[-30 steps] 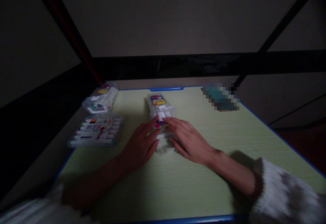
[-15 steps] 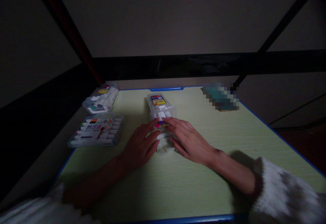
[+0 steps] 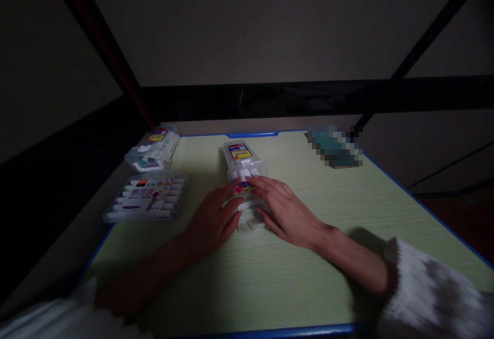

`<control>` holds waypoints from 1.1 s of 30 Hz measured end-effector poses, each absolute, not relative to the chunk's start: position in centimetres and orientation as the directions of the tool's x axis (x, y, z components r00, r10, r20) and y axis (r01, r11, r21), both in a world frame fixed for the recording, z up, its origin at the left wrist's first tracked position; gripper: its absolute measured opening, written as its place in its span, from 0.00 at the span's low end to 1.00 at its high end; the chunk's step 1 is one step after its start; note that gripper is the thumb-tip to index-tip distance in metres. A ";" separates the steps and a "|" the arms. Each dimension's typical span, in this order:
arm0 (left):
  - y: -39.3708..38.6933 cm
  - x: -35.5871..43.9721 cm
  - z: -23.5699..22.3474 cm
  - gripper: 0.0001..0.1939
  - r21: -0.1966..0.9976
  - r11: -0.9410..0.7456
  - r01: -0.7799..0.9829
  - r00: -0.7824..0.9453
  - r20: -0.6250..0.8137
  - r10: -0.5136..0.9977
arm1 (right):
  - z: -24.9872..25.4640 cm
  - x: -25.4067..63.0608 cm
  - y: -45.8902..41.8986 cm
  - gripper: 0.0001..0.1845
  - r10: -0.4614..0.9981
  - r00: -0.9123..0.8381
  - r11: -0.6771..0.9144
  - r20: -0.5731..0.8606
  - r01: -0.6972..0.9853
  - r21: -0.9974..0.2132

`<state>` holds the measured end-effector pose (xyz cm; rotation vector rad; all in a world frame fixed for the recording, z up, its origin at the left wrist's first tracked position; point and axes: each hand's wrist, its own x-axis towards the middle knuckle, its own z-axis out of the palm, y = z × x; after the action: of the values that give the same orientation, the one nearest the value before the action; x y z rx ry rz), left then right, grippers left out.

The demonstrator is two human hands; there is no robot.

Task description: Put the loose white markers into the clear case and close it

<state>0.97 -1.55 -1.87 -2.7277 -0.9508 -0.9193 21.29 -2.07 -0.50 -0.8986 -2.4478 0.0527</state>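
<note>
A clear plastic marker case (image 3: 244,166) lies in the middle of the pale green table (image 3: 293,277), its near part open with coloured marker caps (image 3: 243,189) showing. My left hand (image 3: 214,220) rests against the case's near left side, fingers curled round it. My right hand (image 3: 287,210) covers the near right side, with its fingertips on the marker caps. The near end of the case shows between my two hands.
At the far left stands a second clear marker case (image 3: 154,149). In front of it lies a flat pack of markers (image 3: 148,197). A blurred teal object (image 3: 334,147) sits at the far right. Dark metal bars frame the table's back and sides.
</note>
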 end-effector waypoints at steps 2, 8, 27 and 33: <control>-1.5 1.0 -1.9 0.09 0.089 -0.798 0.596 0.623 0.577 0.529 | -0.5 21.3 -2.1 0.21 0.611 -0.642 0.779 0.463 0.591 -0.209; -1.6 1.0 -1.8 0.10 0.085 -0.786 0.613 0.620 0.565 0.544 | -0.4 21.3 -2.0 0.23 0.623 -0.651 0.772 0.433 0.600 -0.210; -1.5 1.0 -2.0 0.12 0.096 -0.796 0.598 0.636 0.547 0.544 | -0.5 21.4 -1.9 0.21 0.646 -0.649 0.754 0.401 0.624 -0.204; -1.4 1.0 -2.0 0.12 0.083 -0.806 0.586 0.650 0.546 0.528 | -0.5 21.4 -1.8 0.21 0.643 -0.652 0.756 0.402 0.625 -0.195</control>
<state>1.03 -1.43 -1.99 -2.7614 -0.9349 -0.8645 21.40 -1.83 -0.48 -0.9605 -2.5010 0.0537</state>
